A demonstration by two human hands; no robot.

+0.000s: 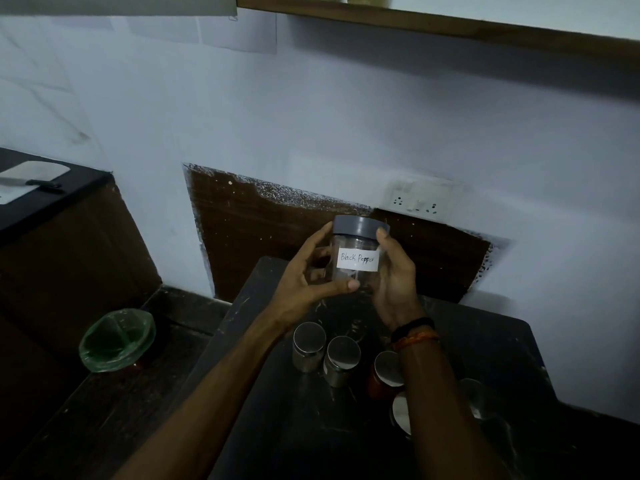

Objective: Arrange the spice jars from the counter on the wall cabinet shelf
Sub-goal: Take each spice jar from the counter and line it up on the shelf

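The person is holding a clear jar labelled "Black Pepper" [356,256] up in front of the wall, well above the dark surface [467,344]. Both hands are gripping it: the left hand [304,282] is curling round its left side with the thumb under the base, and the right hand [394,282] is cupping the right side, one fingertip resting on the grey lid [360,228]. The label is facing the camera, probably so that it can be read before the jar is shelved.

Below the forearms, several steel-capped spice jars [341,360] are standing close together on the surface, one with reddish contents [384,375], and they are still waiting to be carried up.

The wooden wall cabinet shelf [433,24] is running along the top of the view, and blurred shapes at its front lip may be jars. The space between the hands and the shelf is unobstructed, so the lift looks easy; the shelf's front edge is the one thing the jar's base needs to pass over.
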